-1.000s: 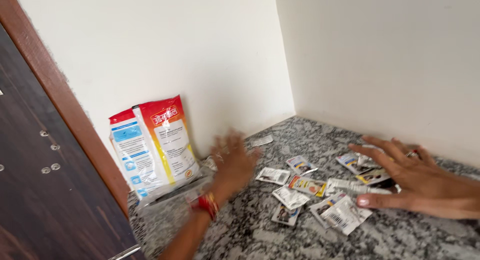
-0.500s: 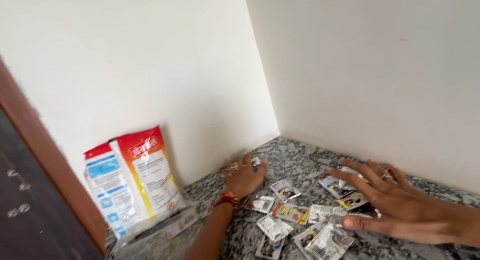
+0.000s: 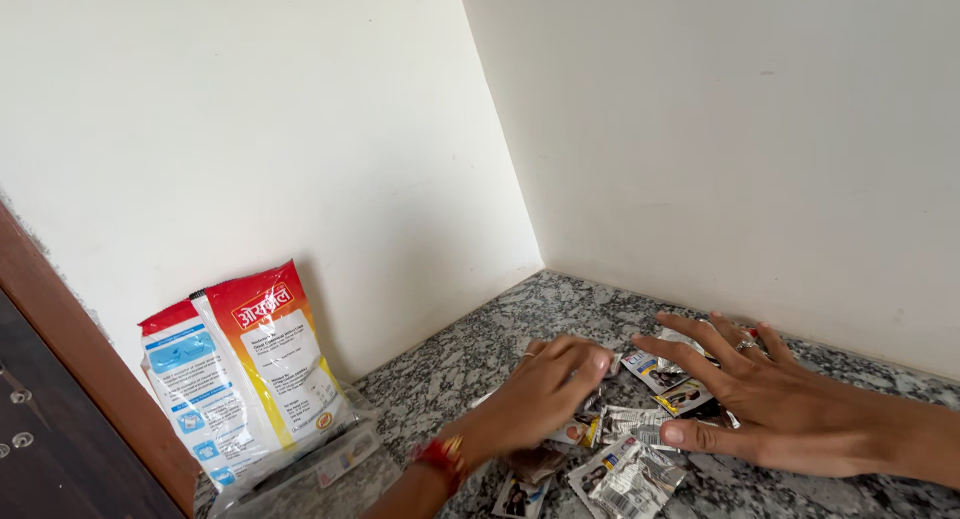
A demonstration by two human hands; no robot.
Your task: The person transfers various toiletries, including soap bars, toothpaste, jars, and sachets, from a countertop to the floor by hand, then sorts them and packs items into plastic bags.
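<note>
Several small printed sachets (image 3: 630, 474) lie bunched on a speckled granite counter (image 3: 470, 354). My left hand (image 3: 545, 394), with a red thread band at the wrist, curls palm-down over the left side of the pile and touches the sachets; whether it grips one is hidden. My right hand (image 3: 775, 404), wearing a ring, rests flat with fingers spread on the right side of the pile, its thumb beside a silver sachet (image 3: 640, 421). Some sachets are hidden under both hands.
A tall red, orange and white packet (image 3: 240, 364) leans on the left wall, with a clear plastic bag (image 3: 320, 464) at its foot. A brown wooden door frame (image 3: 80, 369) stands at far left. Two white walls meet at the corner behind the counter.
My left hand has swept right from near the wall to the pile, pushing sachets together. My right hand has held its place. The view has tilted up and to the right.
</note>
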